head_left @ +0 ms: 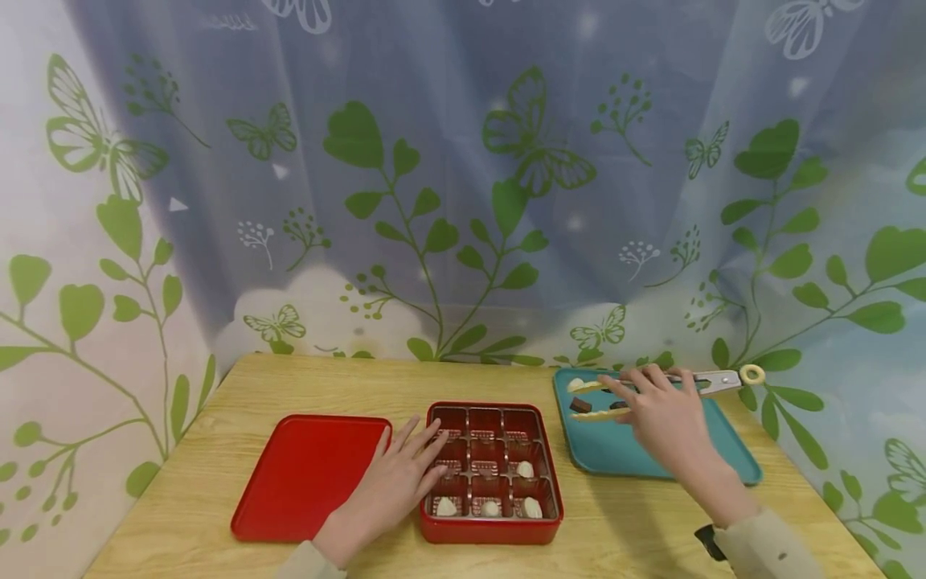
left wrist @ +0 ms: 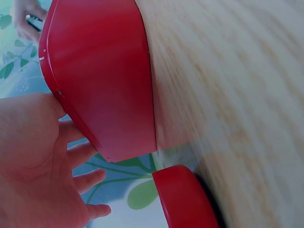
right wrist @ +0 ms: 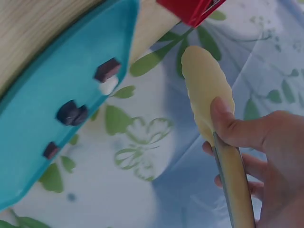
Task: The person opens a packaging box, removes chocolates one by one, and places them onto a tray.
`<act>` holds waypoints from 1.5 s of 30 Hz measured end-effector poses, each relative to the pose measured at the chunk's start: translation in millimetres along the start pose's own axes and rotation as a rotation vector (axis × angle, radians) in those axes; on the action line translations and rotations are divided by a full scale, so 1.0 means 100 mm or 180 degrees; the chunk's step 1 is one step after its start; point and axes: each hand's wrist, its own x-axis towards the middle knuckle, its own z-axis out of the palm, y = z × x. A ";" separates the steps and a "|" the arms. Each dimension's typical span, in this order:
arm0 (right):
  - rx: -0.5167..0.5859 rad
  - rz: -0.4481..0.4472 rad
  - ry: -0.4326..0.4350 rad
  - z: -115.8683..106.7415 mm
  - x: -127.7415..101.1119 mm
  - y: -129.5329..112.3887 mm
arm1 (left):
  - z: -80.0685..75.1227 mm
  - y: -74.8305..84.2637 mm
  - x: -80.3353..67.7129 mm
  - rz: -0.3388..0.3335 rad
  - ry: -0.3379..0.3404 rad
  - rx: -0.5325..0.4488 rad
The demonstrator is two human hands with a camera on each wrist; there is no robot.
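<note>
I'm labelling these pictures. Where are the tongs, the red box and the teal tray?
tongs (head_left: 712, 382), head view, on the metal arm near the ring end
red box (head_left: 492, 531), head view, on its front wall
teal tray (head_left: 731, 450), head view, on its bare right part

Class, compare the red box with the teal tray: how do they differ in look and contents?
The red box is divided into square compartments; the teal tray is one open surface. The box holds white pieces; the tray holds dark and white pieces. The left hand rests on the box; tongs reach over the tray. Both sit on the table.
</note>
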 end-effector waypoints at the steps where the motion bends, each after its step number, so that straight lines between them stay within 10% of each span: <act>1: 0.0003 -0.0069 -0.0003 -0.02 0.02 -0.03 | 0.00 0.00 0.00 0.0003 0.0004 0.0005; 14: 0.0038 -0.1296 0.0070 -0.17 0.26 -0.33 | 0.01 0.00 0.00 0.0017 0.0029 -0.0033; 28: -0.0690 -0.2161 -0.0258 -0.24 0.56 -0.75 | -0.01 0.00 0.00 -0.0004 -0.0019 -0.0044; 45: -0.0927 -0.2194 -0.0347 -0.09 0.51 -0.95 | 0.00 0.00 0.00 0.0001 -0.0043 -0.0010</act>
